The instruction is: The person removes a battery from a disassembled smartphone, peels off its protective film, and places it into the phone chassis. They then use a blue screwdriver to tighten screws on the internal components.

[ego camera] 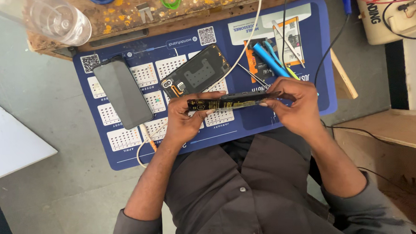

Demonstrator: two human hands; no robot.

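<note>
Both hands hold a thin black phone body (233, 101) edge-on over the blue work mat (282, 123). My left hand (185, 118) grips its left end, my right hand (293, 102) pinches its right end. Behind it on the mat lies a black phone back cover (197, 71) with its inner side up. A phone with a dark screen (123, 92) lies to the left on the mat.
Blue plastic pry tools and tweezers (273, 59) lie by a battery pack at the mat's far right. A clear glass (61, 20) stands on the worn wooden board at the back left. A white cable (242, 51) crosses the mat. A wooden box (388, 138) sits at right.
</note>
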